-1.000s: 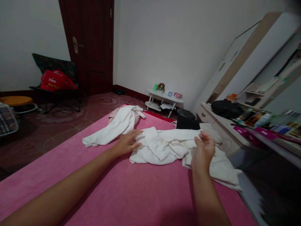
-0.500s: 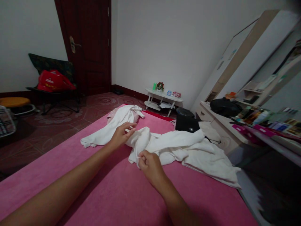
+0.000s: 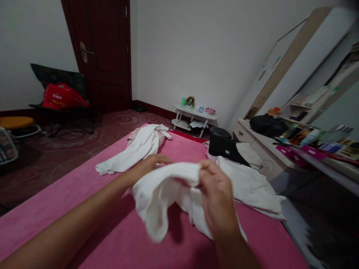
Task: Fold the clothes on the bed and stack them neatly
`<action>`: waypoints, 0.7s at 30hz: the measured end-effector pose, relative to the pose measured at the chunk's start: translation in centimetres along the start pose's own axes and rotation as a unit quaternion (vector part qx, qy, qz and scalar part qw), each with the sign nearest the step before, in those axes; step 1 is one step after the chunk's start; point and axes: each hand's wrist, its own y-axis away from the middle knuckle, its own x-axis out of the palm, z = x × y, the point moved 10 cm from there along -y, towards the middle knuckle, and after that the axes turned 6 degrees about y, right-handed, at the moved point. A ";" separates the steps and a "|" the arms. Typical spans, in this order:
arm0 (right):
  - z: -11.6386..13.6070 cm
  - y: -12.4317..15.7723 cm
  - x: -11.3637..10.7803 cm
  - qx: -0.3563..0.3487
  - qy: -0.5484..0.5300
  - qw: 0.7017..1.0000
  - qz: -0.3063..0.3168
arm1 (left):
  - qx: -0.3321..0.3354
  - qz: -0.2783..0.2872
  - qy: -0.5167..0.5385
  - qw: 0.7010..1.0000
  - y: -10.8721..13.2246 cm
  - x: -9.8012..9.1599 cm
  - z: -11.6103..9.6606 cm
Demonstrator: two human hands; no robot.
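Note:
My right hand [image 3: 217,190] pinches the edge of a white garment [image 3: 159,190], which is lifted off the pink bed cover [image 3: 112,231] and hangs in a loose fold. Behind the raised cloth is my left hand [image 3: 151,164]; its fingertips are partly hidden by the fabric, so its grip is unclear. A second white garment [image 3: 137,149] lies crumpled on the bed to the left. On the right, more white cloth [image 3: 249,186] lies spread next to a black garment [image 3: 224,147].
A dresser [image 3: 260,149] with a black bag [image 3: 266,125] and bottles stands along the right. At the back is a small white table [image 3: 193,111]. A chair with a red bag [image 3: 63,96] stands at the left by a dark door [image 3: 103,56].
My right hand has moved right and up, lifting the white garment from the bed. My left hand has shifted slightly right and down, behind the cloth.

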 end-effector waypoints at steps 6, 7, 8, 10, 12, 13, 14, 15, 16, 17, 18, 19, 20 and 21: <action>-1.9 -6.5 -8.4 -0.042 -0.005 0.985 -0.170 | -0.048 -0.206 0.064 0.975 0.5 -4.5 2.0; -3.1 -7.1 -9.4 -0.018 0.025 0.983 -0.179 | -0.053 -0.208 0.049 0.975 0.6 -4.3 2.3; -4.3 -7.5 -10.1 0.012 0.057 0.983 -0.173 | -0.054 -0.198 0.027 0.978 0.6 -3.8 2.5; -5.9 -8.1 -9.9 0.054 0.124 0.984 -0.116 | -0.041 -0.153 -0.025 0.987 0.5 -1.9 2.7; -6.6 -8.2 -8.3 0.064 0.209 0.976 -0.018 | -0.019 -0.101 -0.067 0.992 0.4 0.5 3.1; -6.8 -8.0 -7.3 0.063 0.253 0.965 0.033 | -0.016 -0.084 -0.081 0.993 0.4 1.6 3.5; -7.0 -7.6 -6.4 0.061 0.292 0.951 0.076 | -0.021 -0.073 -0.089 0.993 0.5 2.5 4.2; -7.2 -7.1 -5.7 0.058 0.321 0.939 0.110 | -0.036 -0.065 -0.091 0.993 0.6 3.2 5.0; -7.4 -6.6 -5.2 0.054 0.343 0.928 0.137 | -0.058 -0.058 -0.091 0.992 0.7 3.8 5.8; -7.8 -6.0 -4.7 0.048 0.362 0.917 0.160 | -0.081 -0.051 -0.092 0.991 0.8 4.2 6.5; -8.2 -5.4 -4.3 0.042 0.380 0.906 0.183 | -0.103 -0.042 -0.098 0.989 1.0 4.6 7.1; -8.7 -4.9 -3.9 0.036 0.396 0.895 0.201 | -0.119 -0.029 -0.106 0.987 1.1 4.9 7.4; -9.2 -4.5 -3.7 0.032 0.406 0.889 0.209 | -0.127 -0.011 -0.113 0.985 1.1 5.2 7.5; -9.5 -4.3 -3.8 0.032 0.390 0.900 0.190 | -0.128 0.005 -0.119 0.985 1.2 5.4 7.4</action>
